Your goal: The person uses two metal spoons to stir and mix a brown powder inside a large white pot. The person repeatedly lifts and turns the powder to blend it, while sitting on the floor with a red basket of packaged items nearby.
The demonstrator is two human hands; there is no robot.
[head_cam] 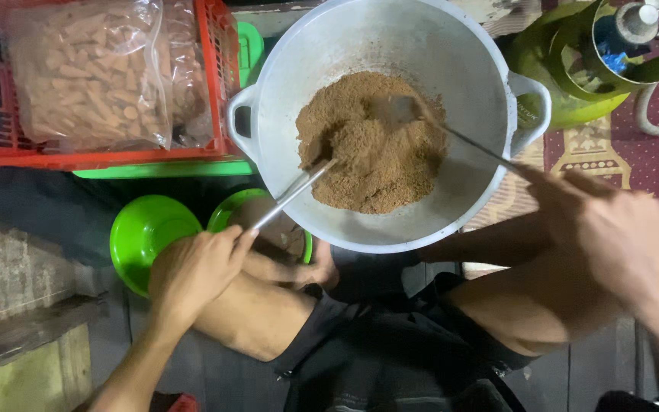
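Observation:
A big grey metal wok [451, 53] with two handles holds a heap of brown crumbly mixture [371, 145]. My left hand [192, 271] grips a metal utensil [293, 194] whose tip is dug into the left side of the mixture. My right hand [619, 236] holds a long-handled metal spatula [459, 137], blurred, with its blade on the upper part of the heap. Both hands are below the wok, over my bent knees.
A red plastic crate [116, 156] with a clear bag of brown pieces [93, 72] sits at the upper left. Two green plastic bowls [143, 229] lie under the wok's left edge. A green gas cylinder [573, 69] stands at the upper right on a patterned mat.

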